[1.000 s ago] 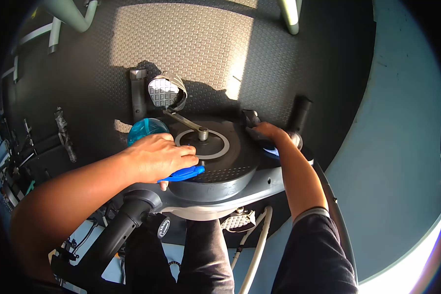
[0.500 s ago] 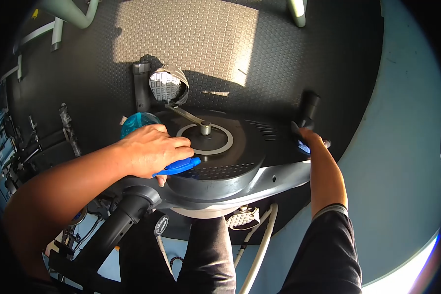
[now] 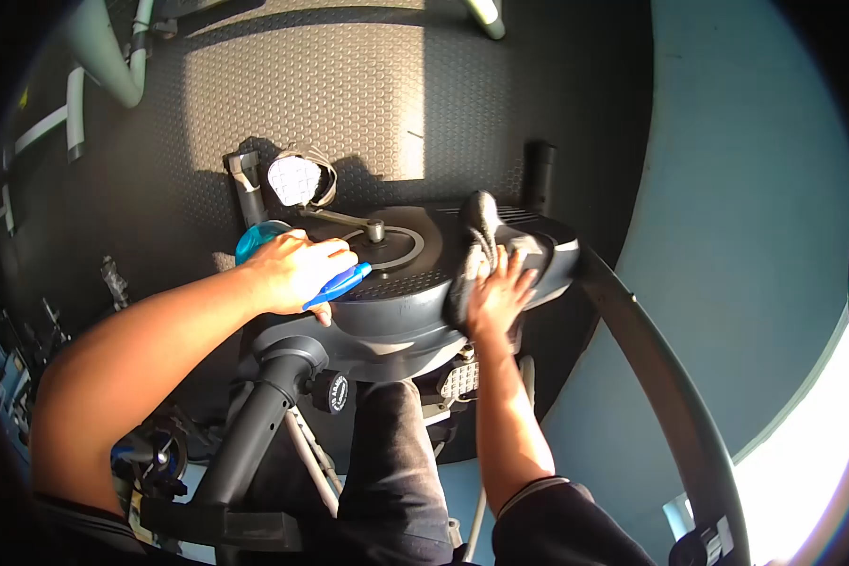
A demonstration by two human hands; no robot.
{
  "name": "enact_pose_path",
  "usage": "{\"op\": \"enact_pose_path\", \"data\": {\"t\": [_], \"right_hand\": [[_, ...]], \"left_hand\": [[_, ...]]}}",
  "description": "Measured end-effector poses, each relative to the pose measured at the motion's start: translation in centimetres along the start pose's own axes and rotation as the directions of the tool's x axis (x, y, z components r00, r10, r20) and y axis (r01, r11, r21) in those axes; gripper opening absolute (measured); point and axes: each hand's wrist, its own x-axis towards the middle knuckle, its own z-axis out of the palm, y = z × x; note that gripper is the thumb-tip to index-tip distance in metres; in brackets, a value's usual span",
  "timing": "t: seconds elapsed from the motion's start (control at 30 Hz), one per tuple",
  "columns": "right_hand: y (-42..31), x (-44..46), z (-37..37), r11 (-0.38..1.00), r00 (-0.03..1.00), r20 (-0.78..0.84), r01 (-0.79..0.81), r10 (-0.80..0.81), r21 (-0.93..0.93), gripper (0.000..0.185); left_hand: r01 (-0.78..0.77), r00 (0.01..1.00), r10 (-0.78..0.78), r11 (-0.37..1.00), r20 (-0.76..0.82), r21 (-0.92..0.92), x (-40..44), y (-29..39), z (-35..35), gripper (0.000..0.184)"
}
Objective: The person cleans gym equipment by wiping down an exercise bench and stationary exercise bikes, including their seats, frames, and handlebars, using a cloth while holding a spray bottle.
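My left hand (image 3: 297,274) is wrapped round the neck of a spray bottle with a teal body (image 3: 258,241) and a blue trigger head (image 3: 340,286). It rests over the near left side of the dark housing (image 3: 410,283) of an exercise bike. My right hand (image 3: 502,294) presses a dark cloth (image 3: 482,231) on the right part of this housing, its fingers spread over the cloth. A crank (image 3: 375,230) with a strapped pedal (image 3: 295,179) stands out from the housing.
A black seat post tube (image 3: 251,434) with a round knob (image 3: 330,391) rises at lower left. A dark curved frame bar (image 3: 665,387) runs down the right, beside a blue wall (image 3: 736,236). Textured mat (image 3: 302,94) lies beyond the bike. Pale metal legs (image 3: 108,66) stand at upper left.
My right hand has moved with the cloth from the far right end back towards the middle of the housing. The view has shifted. My left hand still holds the bottle.
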Motion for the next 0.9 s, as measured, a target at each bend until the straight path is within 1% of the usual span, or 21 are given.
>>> {"op": "enact_pose_path", "data": {"t": [0.03,0.07,0.1,0.13,0.17,0.2,0.27,0.3,0.37,0.4,0.43,0.47,0.5,0.53,0.57,0.63,0.7,0.77,0.8,0.83,0.9], "right_hand": [[-0.8,-2.5,0.9,0.996,0.999,-0.022,0.043,-0.041,0.08,0.064],[-2.6,-5.4,0.8,0.977,0.998,-0.056,0.049,-0.038,0.207,0.067],[-4.2,-8.1,0.4,0.942,0.995,-0.09,0.063,-0.035,0.33,0.069],[-4.7,-10.8,0.9,0.925,0.977,-0.172,0.178,-0.126,0.334,0.072],[-4.9,-12.9,1.3,0.897,0.943,-0.253,0.293,-0.215,0.331,0.076],[-4.7,-14.0,1.5,0.892,0.925,-0.269,0.344,-0.268,0.293,0.079],[-2.4,-12.2,0.9,0.818,0.87,-0.334,0.468,-0.362,0.335,0.071],[-1.4,-10.7,0.7,0.773,0.84,-0.375,0.523,-0.393,0.361,0.066],[0.1,-9.0,3.8,0.816,0.879,-0.452,0.372,-0.156,0.442,0.054],[-1.7,-10.2,3.6,0.813,0.887,-0.46,0.297,-0.04,0.5,0.048],[-3.3,-11.6,2.9,0.801,0.89,-0.455,0.286,-0.018,0.527,0.049],[-3.6,-13.1,3.3,0.825,0.856,-0.47,0.417,-0.216,0.381,0.049],[-3.3,-14.8,3.8,0.807,0.795,-0.447,0.544,-0.41,0.228,0.049],[-3.0,-16.2,4.3,0.735,0.714,-0.429,0.66,-0.552,0.153,0.048],[-2.0,-16.4,4.2,0.691,0.677,-0.323,0.717,-0.661,0.09,0.046],[-1.7,-14.0,1.5,0.664,0.661,-0.28,0.741,-0.696,0.098,0.048],[-3.4,-12.0,0.5,0.721,0.713,-0.404,0.673,-0.573,0.164,0.052],[-6.3,-11.4,-3.4,0.626,0.615,-0.169,0.779,-0.77,-0.016,0.053],[-7.6,-10.5,-3.8,0.502,0.497,-0.08,0.863,-0.864,-0.054,0.053],[-9.2,-9.8,-3.8,0.36,0.363,0.023,0.93,-0.932,-0.074,0.053],[-12.7,-8.8,-2.8,0.351,0.346,0.23,0.936,-0.91,-0.02,0.05]], "left_hand": [[-0.032,0.999,0.032,0.999,-0.001,0.015,0.0,-0.3,0.2,0.084],[-0.053,0.999,0.053,0.998,0.002,0.023,0.0,-0.5,0.0,0.084],[-0.137,0.99,0.137,0.991,-0.041,0.007,-0.1,-0.8,-0.1,0.085],[-0.218,0.973,0.216,0.976,-0.085,-0.007,-0.2,-1.0,-0.1,0.086],[-0.228,0.971,0.227,0.974,-0.08,0.001,-0.4,-0.6,-0.8,0.086],[-0.195,0.98,0.191,0.977,-0.058,-0.082,-0.6,0.1,-2.1,0.087],[-0.143,0.989,0.148,0.966,0.007,-0.217,-1.5,1.2,-4.1,0.087],[-0.147,0.989,0.147,0.975,-0.011,-0.167,-2.3,1.6,-4.7,0.086],[-0.171,0.982,0.157,0.975,-0.106,-0.138,-4.0,1.5,-4.3,0.086],[-0.176,0.98,0.161,0.975,-0.119,-0.133,-4.7,1.7,-4.6,0.084],[-0.19,0.978,0.177,0.974,-0.11,-0.124,-5.3,1.7,-4.6,0.084],[-0.216,0.969,0.204,0.973,-0.14,-0.082,-5.9,1.4,-4.5,0.083],[-0.239,0.958,0.229,0.97,-0.171,-0.041,-6.5,1.2,-4.4,0.082],[-0.228,0.964,0.221,0.973,-0.15,-0.029,-6.9,1.0,-4.5,0.079],[-0.226,0.963,0.221,0.974,-0.152,-0.019,-7.3,0.7,-4.4,0.079],[-0.153,0.986,0.156,0.987,-0.056,0.055,-8.4,0.4,-4.2,0.076],[-0.121,0.992,0.123,0.99,-0.034,0.078,-9.9,0.6,-4.4,0.074],[-0.143,0.985,0.145,0.989,-0.098,0.025,-10.9,0.5,-3.9,0.075],[-0.163,0.981,0.167,0.986,-0.097,0.043,-11.2,0.4,-3.8,0.075],[-0.15,0.976,0.15,0.989,-0.158,0.014,-11.7,0.4,-3.4,0.077],[-0.091,0.956,0.063,0.992,-0.285,-0.089,-13.5,0.3,-1.7,0.082]]}}
